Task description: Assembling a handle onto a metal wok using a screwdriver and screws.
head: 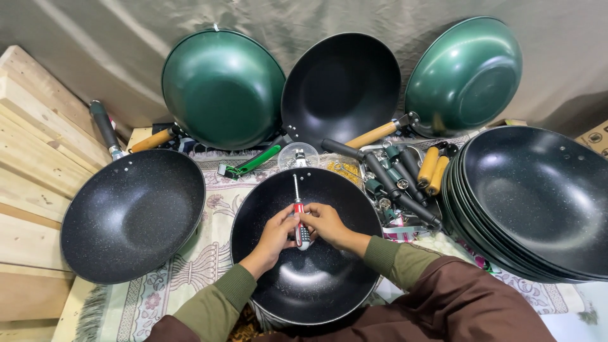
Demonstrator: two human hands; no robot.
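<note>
From the head camera, looking straight down: a black speckled non-stick wok without a handle [304, 278] sits right in front of the person, its bowl facing up. Both hands are inside that bowl. The left hand [277, 229] and the right hand [325, 223] meet around a screwdriver with a red, black and silver grip [301, 227], fingers curled closed on its handle from either side. The thin metal shaft runs up and away from the hands, its tip reaching the far rim of the wok (whether it sits on a screw there is too small to tell). Olive-green sleeves cover both forearms.

To the left, another black speckled wok with a dark handle [130, 215] lies on the patterned floral cloth [190, 266] that covers the surface. To the right, a tall stack of black speckled woks [538, 196] nests together. Between that stack and the centre wok lies a heap of loose pan handles, black and wooden [405, 174]. Just beyond the centre wok is a small clear plastic tub [297, 154].

Leaning against the grey backdrop at the rear: a green wok showing its underside [221, 88], a black wok with a wooden handle [342, 85] and a second green wok [465, 76].
</note>
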